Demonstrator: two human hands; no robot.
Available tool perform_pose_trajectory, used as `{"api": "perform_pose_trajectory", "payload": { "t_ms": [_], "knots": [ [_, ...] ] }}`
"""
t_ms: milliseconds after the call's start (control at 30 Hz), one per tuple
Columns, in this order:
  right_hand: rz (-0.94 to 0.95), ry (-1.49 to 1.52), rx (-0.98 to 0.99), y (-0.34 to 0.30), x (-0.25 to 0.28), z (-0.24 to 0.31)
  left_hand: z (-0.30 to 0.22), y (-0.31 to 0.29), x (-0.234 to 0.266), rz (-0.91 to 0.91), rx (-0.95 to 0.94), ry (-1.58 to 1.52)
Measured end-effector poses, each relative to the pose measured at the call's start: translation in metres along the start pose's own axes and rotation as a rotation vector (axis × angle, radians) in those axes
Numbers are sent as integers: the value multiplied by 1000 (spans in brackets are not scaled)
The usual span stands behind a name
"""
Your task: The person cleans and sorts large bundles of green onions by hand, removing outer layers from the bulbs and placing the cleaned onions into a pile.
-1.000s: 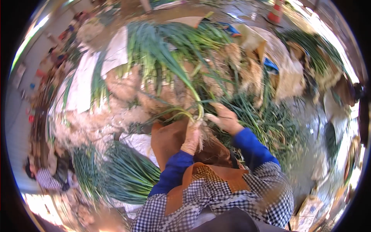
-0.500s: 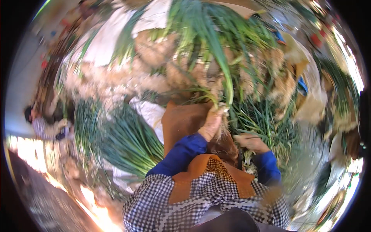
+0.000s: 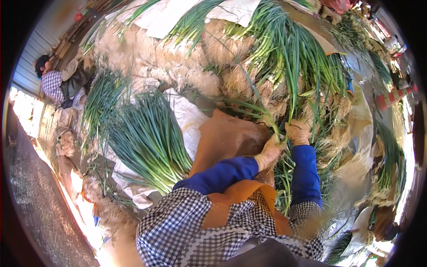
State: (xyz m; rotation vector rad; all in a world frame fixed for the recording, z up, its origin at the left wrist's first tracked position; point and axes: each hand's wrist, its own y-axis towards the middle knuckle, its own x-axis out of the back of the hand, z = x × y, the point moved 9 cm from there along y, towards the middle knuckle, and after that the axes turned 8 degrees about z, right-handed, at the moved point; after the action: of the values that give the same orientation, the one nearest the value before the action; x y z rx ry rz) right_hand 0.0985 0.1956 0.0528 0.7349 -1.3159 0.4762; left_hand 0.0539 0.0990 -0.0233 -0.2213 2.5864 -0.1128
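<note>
Both hands are at work close together, and I judge that the step in hand is the handling of single stalks by their lower ends. The left hand [image 3: 270, 152] has its grip closed around the base of a yellow-green stalk [image 3: 269, 119], whose thin leaf leans away toward eleven o'clock. The right hand [image 3: 299, 131] is just beside it, at one o'clock, with the fingers curled at the lower end of a long dark-green stalk [image 3: 293, 100], which points to twelve o'clock. This grip seems to be nearly closed on that stalk, but its palm side is hidden, so how firmly it presses I cannot tell. The next move calls, in my judgement, for a steady left grip and a right one that is free to draw its stalk clear of the others. Ahead, from twelve to one o'clock, lies a heap of leafy stalks [image 3: 318, 66] with hairy roots. A brown apron [image 3: 231, 140] is near the left hand at nine o'clock, and beyond it a large green bundle [image 3: 147, 138] lies upon white sheeting [image 3: 184, 115].
</note>
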Motion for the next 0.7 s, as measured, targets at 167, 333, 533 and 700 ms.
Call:
{"api": "perform_pose_trajectory", "payload": {
  "t_ms": [167, 333, 533, 700],
  "knots": [
    [-73, 187, -172, -15, -32, -25, 37, -5, -8, 278, 496, -570],
    [-236, -2, -304, -73, 17, -16, 42, -6, -7, 160, 400, -489],
    [-199, 1121, -633, -105, -25, -63, 26, -26, -37, 392, 555, -450],
    [-191, -46, -259, -67, 36, 8, 35, -29, -22, 293, 572, -437]
  ]
}}
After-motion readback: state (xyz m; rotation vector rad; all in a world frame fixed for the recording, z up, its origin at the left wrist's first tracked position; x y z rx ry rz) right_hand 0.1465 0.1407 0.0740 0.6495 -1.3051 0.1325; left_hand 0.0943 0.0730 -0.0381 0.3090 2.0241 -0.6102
